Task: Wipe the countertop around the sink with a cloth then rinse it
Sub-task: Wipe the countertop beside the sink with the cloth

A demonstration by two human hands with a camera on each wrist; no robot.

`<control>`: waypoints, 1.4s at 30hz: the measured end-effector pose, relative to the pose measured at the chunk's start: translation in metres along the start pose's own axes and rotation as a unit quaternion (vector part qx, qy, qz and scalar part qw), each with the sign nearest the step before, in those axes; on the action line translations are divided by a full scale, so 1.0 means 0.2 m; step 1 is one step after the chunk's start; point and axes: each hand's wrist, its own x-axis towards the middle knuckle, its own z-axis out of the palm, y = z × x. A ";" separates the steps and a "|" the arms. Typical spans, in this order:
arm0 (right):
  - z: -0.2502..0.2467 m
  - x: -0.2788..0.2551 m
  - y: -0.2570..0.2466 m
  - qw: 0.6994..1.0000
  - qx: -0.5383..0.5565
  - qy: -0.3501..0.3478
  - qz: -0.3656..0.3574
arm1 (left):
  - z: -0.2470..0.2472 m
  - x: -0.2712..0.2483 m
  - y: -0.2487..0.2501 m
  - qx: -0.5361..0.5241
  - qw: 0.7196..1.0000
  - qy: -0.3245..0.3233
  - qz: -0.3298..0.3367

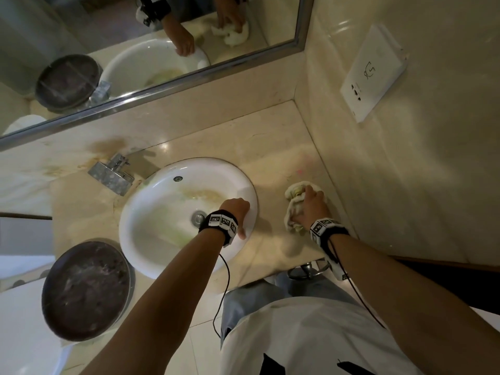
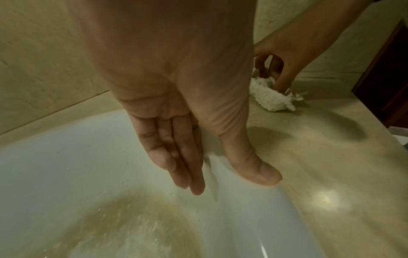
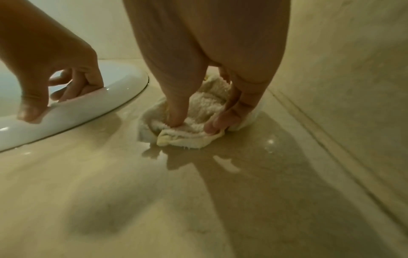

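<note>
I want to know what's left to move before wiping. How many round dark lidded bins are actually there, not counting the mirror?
1. The bin stands left of the sink, below counter level. The second one is only its mirror reflection.

Both forearms are bare. A black wristband [image 1: 219, 222] set with white squares printed in black patterns is worn behind the left hand [image 1: 236, 209]; a matching band [image 1: 326, 229] sits behind the right hand [image 1: 313, 205]. A thin black cable [image 1: 224, 288] trails from each. A white top [image 1: 311, 339] with black marks and grey trousers [image 1: 270, 290] are worn.
</note>
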 end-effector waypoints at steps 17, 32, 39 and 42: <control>-0.07 0.36 -0.47 0.997 0.027 0.040 -0.062 | -0.01 0.04 0.00 0.018 0.999 -0.030 0.003; -0.22 0.60 -0.65 0.988 0.112 0.048 -0.097 | 0.00 0.04 -0.03 0.039 0.998 -0.037 0.009; -0.29 0.48 -0.36 0.944 0.236 0.195 -0.123 | 0.00 0.05 -0.18 -0.043 0.998 0.033 -0.033; -0.28 0.42 -0.26 0.952 0.225 0.184 -0.091 | -0.04 0.07 -0.24 -0.057 0.989 0.128 -0.052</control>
